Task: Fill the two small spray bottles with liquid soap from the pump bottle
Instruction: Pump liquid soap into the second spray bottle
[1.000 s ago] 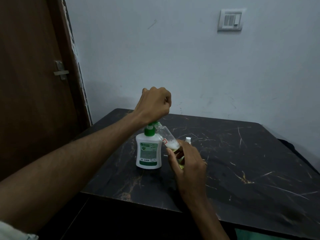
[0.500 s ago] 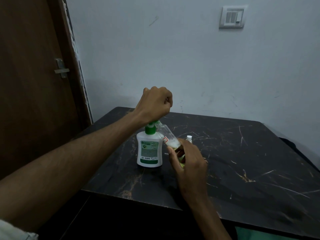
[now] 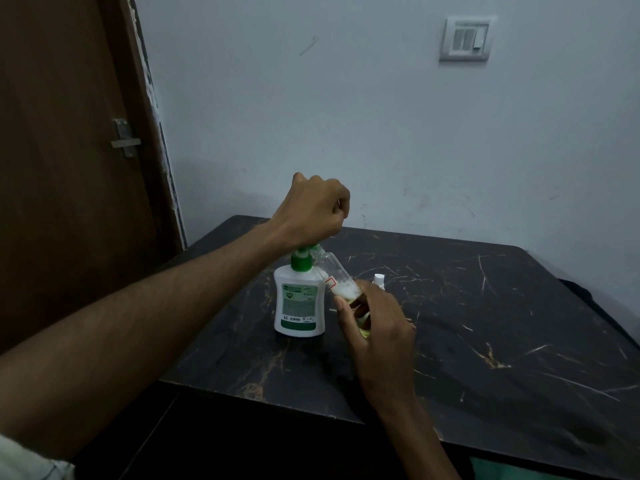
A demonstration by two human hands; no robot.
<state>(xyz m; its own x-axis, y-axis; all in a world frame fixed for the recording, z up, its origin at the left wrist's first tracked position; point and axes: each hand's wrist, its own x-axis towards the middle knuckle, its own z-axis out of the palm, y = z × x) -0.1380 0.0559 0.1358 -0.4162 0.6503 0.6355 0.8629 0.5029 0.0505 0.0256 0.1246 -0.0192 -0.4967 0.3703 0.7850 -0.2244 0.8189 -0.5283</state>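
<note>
Pump bottle: white body, green collar & label, upright on table, centre of frame, a little left.
Pump head: green, mostly hidden under left hand; nozzle points right.
Left hand: closed fist, resting on top of pump head; arm enters from lower left of frame. Whether the fingers wrap round anything can't be told.
Spray bottle: small, clear, cap off; tilted, mouth up-left at the pump nozzle, base down-right. White foam at mid-body, yellowish liquid below. Small red-edged sticker on its side. Just right of pump bottle, touching or nearly so.
Right hand: fingers & thumb curled round lower half of spray bottle, holding it off the table; forearm enters from bottom centre.
White cap: small item behind right hand, centre of frame; partly hidden, can't tell what it belongs to.
Table: dark marble-look top w/ pale veins, lower right half of frame.
Door: brown wood, metal latch, left edge.
Wall switch: upper right, on pale wall.
</note>
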